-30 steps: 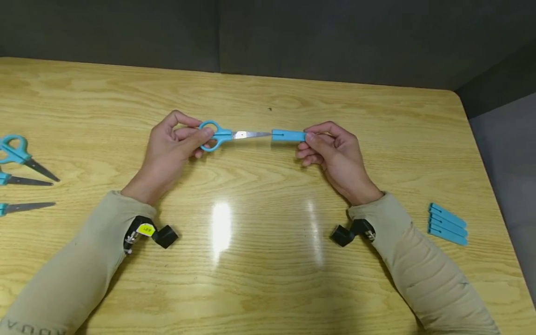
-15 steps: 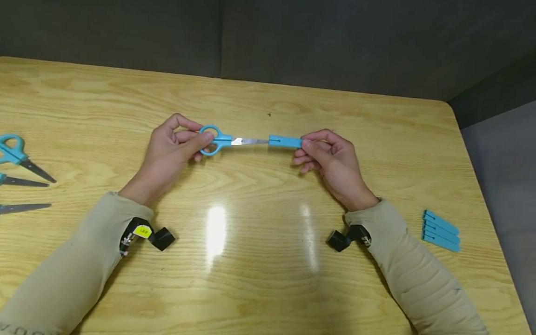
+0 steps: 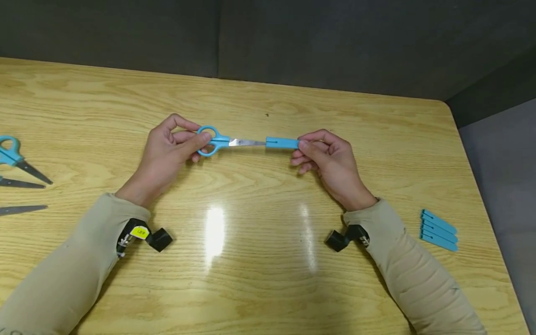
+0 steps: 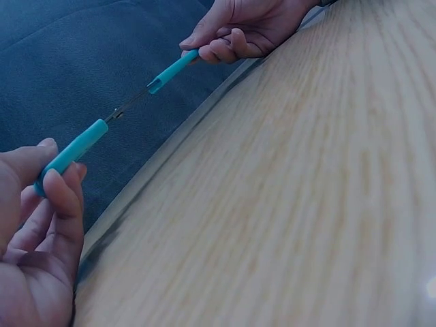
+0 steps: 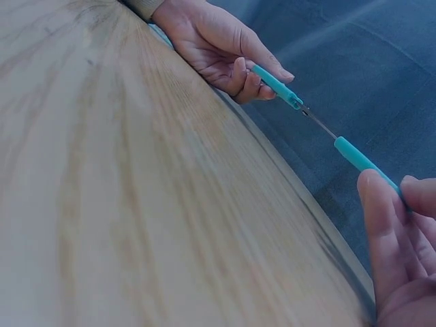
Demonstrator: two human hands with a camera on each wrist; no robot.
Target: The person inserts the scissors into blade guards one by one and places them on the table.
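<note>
My left hand [image 3: 169,142] grips the blue handles of a small pair of scissors [image 3: 217,139], held level above the wooden table [image 3: 259,223], blades pointing right. My right hand [image 3: 322,153] pinches a blue blade cover [image 3: 281,142] by its right end; the blade tips sit inside its open end, with bare steel showing between handle and cover. The left wrist view shows the scissors [image 4: 71,151] in my left hand [image 4: 34,225] and the cover [image 4: 172,70] held by the far hand. The right wrist view has the cover [image 5: 364,163] near my right hand [image 5: 398,252].
Several more scissors [image 3: 16,160] lie at the table's left edge, blades pointing right. A small stack of blue blade covers [image 3: 437,229] lies near the right edge. A dark wall runs behind the table; the floor drops away past the right edge.
My right hand has brought the cover leftward onto the blade tips; a second ago a small gap separated cover and tip. Less bare blade shows now. The left hand has barely moved.
</note>
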